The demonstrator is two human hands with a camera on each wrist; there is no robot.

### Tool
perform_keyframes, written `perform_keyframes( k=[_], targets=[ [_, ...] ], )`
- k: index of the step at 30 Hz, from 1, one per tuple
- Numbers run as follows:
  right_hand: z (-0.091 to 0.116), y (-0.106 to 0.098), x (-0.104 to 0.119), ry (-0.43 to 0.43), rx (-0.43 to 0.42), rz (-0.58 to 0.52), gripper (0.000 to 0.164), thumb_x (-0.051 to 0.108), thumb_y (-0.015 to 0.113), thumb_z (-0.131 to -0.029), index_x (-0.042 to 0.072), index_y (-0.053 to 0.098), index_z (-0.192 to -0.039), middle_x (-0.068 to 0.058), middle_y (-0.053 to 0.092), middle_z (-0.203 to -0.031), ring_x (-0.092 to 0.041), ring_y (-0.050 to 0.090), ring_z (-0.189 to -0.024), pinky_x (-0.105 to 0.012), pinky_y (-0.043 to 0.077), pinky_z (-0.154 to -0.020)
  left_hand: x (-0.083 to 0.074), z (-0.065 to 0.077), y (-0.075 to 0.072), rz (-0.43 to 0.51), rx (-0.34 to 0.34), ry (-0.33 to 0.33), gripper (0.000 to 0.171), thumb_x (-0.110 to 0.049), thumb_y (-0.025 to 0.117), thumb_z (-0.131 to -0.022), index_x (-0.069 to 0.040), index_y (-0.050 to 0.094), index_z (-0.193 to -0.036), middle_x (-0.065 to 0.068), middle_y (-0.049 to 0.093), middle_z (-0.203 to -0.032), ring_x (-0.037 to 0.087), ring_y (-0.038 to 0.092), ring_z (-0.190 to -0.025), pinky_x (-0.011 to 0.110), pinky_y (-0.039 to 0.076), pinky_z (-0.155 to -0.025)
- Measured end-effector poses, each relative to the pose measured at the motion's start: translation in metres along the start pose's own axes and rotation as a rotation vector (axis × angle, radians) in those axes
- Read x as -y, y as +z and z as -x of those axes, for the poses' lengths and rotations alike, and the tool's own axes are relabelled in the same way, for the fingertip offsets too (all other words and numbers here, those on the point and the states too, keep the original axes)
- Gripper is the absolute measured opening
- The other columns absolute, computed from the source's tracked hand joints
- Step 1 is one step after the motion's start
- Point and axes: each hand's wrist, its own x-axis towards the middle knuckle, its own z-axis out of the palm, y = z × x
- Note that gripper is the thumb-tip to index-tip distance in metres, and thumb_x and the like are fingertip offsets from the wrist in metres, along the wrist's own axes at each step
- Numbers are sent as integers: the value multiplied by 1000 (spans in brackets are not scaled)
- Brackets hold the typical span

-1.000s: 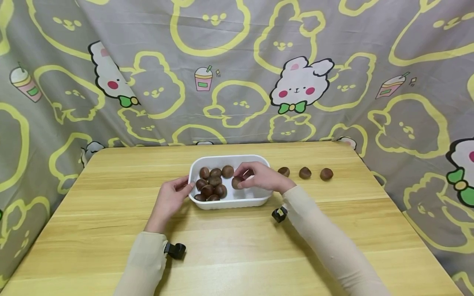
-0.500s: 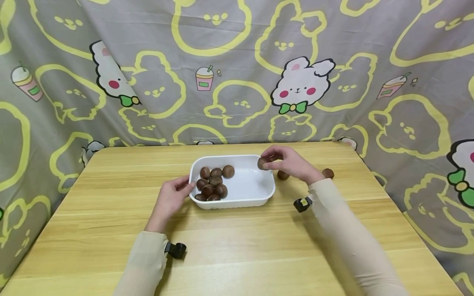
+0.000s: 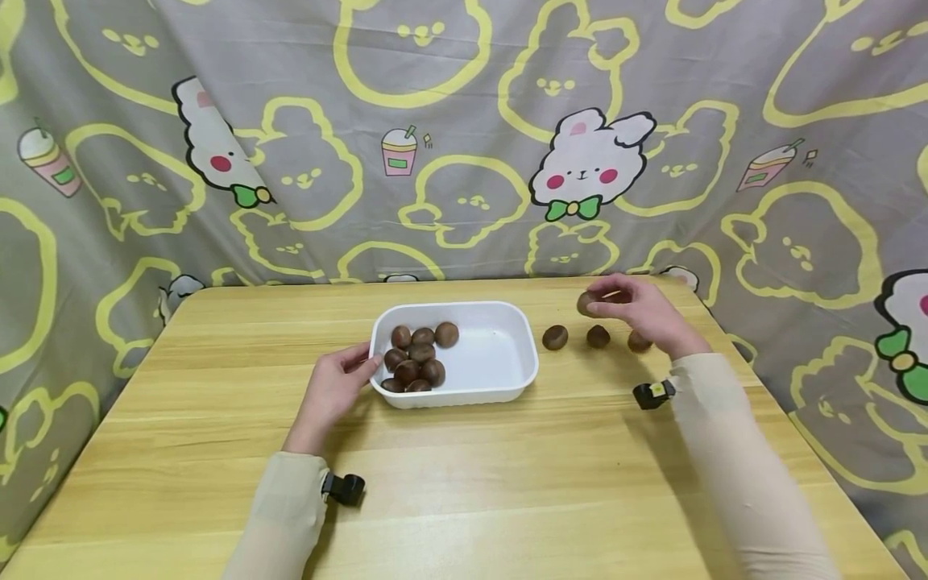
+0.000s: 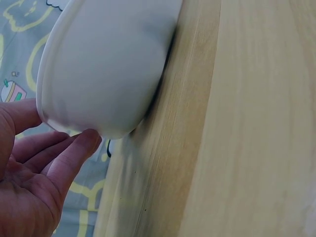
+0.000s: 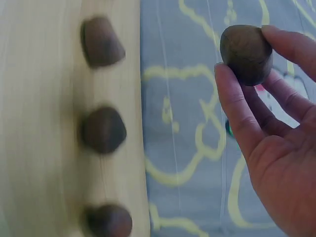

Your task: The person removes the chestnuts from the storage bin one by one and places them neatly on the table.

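In the head view my right hand (image 3: 645,312) is over the table's back right, pinching a chestnut (image 5: 247,54) between thumb and fingertips. Beneath and in front of it, three chestnuts lie in a row: one by the container (image 3: 555,337), a middle chestnut (image 3: 598,337) and a third chestnut (image 3: 639,341) partly behind the hand. My left hand (image 3: 337,395) grips the left end of a white plastic container (image 3: 500,395), thumb at the rim and fingers against the outer wall (image 4: 103,74). Several chestnuts (image 3: 408,370) are bunched in the container's left half.
The wooden table (image 3: 464,491) ends at a grey curtain (image 3: 464,234) with yellow cartoon outlines, hanging right behind it. A black wrist camera (image 3: 348,489) sits on the left sleeve, another wrist camera (image 3: 652,395) on the right one.
My right hand has carried the chestnut up out of the container and to the right, past its rim, to above the row. My left hand stays on the container's end.
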Motion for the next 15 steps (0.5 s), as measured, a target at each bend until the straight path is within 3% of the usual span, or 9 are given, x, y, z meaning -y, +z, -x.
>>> perform_keyframes(
  k=[7, 15],
  targets=[
    [9, -32, -22, 1, -42, 92, 45, 29, 74, -90, 3, 62, -125, -12, 62, -122, -20, 61, -106, -21, 48, -85, 0, 0, -2, 7, -10, 6, 42, -15, 62, -98, 6, 56, -134, 23, 63, -123, 30, 61, -111, 27, 56, -85],
    [28, -56, -55, 50, -65, 130, 49, 30, 70, -94, -2, 56, -129, -11, 55, -125, 1, 56, -96, -17, 45, -81, 1, 0, -1, -20, -8, 1, 44, -18, 64, -98, 5, 56, -134, 23, 62, -125, 31, 62, -112, 32, 55, -89]
  ],
)
